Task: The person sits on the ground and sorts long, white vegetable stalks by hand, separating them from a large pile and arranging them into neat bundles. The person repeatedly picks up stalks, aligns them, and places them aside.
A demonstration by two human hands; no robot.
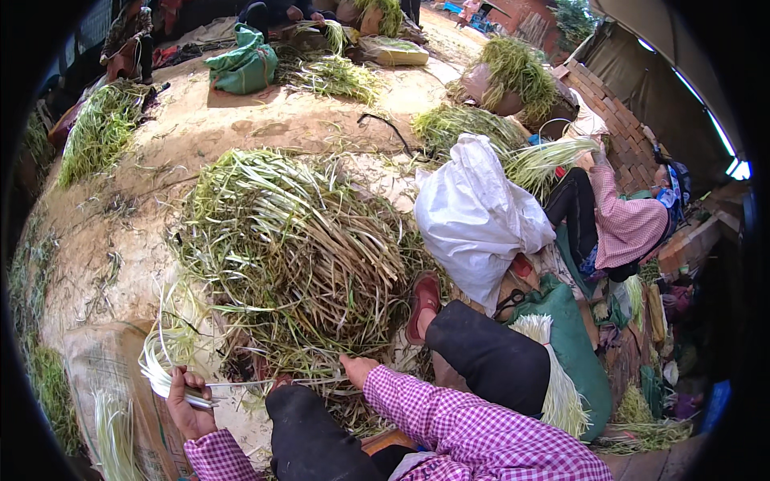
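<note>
In the head view, my left hand (191, 400) is closed around a small bunch of pale leafy stalks (157, 367) at the lower left. One thin whitish stalk (240, 383) runs from it towards my right hand (358, 368), whose fingertips pinch the strand's far end above my knees. Beyond my hands lies a large heap of green and brownish long-stemmed plants (301, 240). Below my left hand, a bundle of pale stalks (113, 427) rests on a woven plastic sack (102, 355). A tied bundle of pale stalks (556, 379) lies to the right of my knee.
A full white woven sack (475, 216) stands right of the heap, with a green sack (577, 361) nearer me. A person in a checked top (628, 216) sits at the right holding stalks (556, 156). Another person (283, 15) sits at the top near a green bag (243, 63).
</note>
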